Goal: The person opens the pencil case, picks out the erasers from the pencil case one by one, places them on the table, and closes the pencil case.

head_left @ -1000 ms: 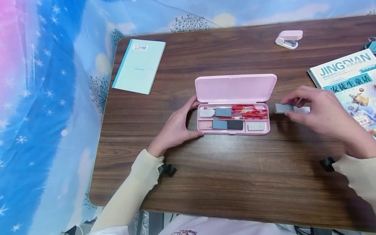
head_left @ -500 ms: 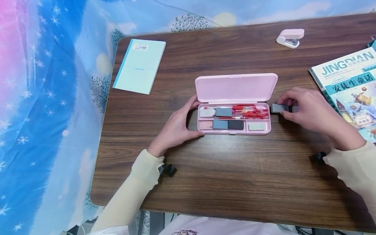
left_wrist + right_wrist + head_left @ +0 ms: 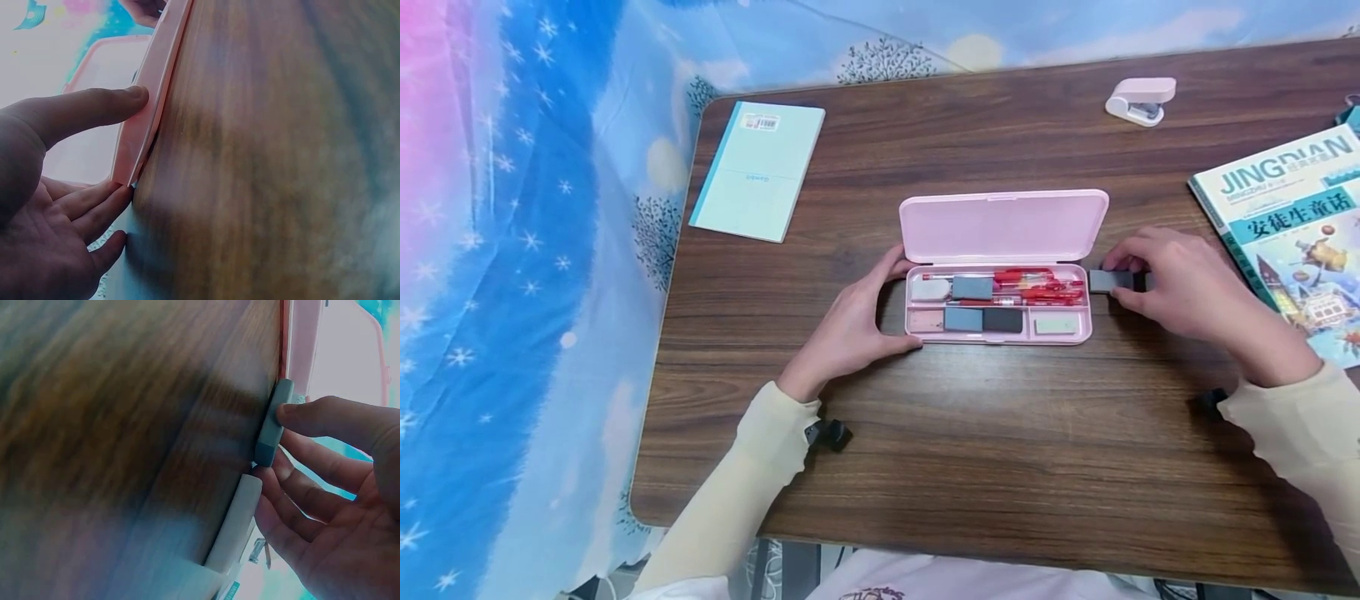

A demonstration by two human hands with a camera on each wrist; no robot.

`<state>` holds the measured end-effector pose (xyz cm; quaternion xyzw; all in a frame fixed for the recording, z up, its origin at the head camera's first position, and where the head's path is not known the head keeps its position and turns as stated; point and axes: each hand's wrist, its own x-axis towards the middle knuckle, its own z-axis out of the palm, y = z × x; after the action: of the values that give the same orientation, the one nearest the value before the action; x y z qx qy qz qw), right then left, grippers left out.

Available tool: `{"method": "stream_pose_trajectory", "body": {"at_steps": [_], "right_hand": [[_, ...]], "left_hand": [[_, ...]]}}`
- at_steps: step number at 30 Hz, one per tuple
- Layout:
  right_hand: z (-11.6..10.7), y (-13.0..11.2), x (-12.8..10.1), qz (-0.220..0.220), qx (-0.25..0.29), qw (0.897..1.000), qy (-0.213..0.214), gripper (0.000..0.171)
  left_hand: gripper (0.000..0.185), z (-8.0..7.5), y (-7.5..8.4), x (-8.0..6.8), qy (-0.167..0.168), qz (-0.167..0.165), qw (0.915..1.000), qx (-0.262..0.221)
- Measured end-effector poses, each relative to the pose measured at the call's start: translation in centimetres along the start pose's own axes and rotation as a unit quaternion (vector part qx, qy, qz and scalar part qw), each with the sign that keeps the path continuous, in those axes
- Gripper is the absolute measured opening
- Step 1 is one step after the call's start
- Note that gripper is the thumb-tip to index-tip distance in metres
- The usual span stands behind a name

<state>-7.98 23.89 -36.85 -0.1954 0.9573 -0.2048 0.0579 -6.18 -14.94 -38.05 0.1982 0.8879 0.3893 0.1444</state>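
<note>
A pink pencil case [image 3: 967, 338] lies with its lid [image 3: 1003, 227] raised. My left hand [image 3: 844, 329] grips the case's left end, thumb at the front edge and fingers behind. Inside are red pens [image 3: 1052, 293] and several block erasers, among them a black eraser [image 3: 1002, 319] and a pale green eraser [image 3: 1055, 324]. Between thumb and fingers, my right hand [image 3: 1180, 275] pinches a grey eraser [image 3: 1103, 282], right at the case's right end. In the right wrist view, a white eraser [image 3: 235, 525] sits just behind it by the fingertips; the hand hides it in the head view.
A mint notebook [image 3: 758, 171] lies at the back left of the wooden table [image 3: 880, 450]. Toward the back right stands a pink and white stapler [image 3: 1141, 102]. Close beyond the right hand is a picture-covered book [image 3: 1292, 225].
My right hand has slid left with the grey eraser, up to the right end of the pencil case. The left hand keeps its hold on the case.
</note>
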Motion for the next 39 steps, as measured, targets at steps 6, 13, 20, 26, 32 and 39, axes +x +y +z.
{"method": "stream_pose_trajectory", "body": {"at_steps": [6, 13, 20, 26, 32, 39], "right_hand": [[-1.3, -1.0, -0.9, 0.014, 0.034, 0.996, 0.075, 0.024], [-0.2, -4.0, -2.0, -0.026, 0.102, 0.993, 0.057, 0.021], [1.7, -5.1, -2.1, -0.01, 0.098, 0.995, -0.007, 0.016], [2.2, -5.0, -2.0, -0.009, 0.085, 0.996, -0.006, 0.015], [2.4, -5.0, -1.9, -0.009, 0.077, 0.997, -0.007, 0.016], [2.7, -4.8, -1.7, -0.031, 0.071, 0.997, 0.007, 0.016]], "left_hand": [[0.111, 0.1, 0.0, 0.0, -0.001, -0.005, 1.0, -0.006], [0.112, -0.1, 0.1, 0.1, 0.001, -0.004, 1.0, -0.004], [0.111, 0.0, 0.0, 0.1, 0.002, 0.002, 1.0, -0.005], [0.111, 0.1, -0.1, 0.1, 0.002, 0.002, 1.0, -0.005], [0.111, 0.1, 0.0, 0.1, 0.002, 0.0, 1.0, -0.008], [0.112, 0.2, -0.2, 0.0, 0.003, 0.003, 1.0, -0.006]]}}
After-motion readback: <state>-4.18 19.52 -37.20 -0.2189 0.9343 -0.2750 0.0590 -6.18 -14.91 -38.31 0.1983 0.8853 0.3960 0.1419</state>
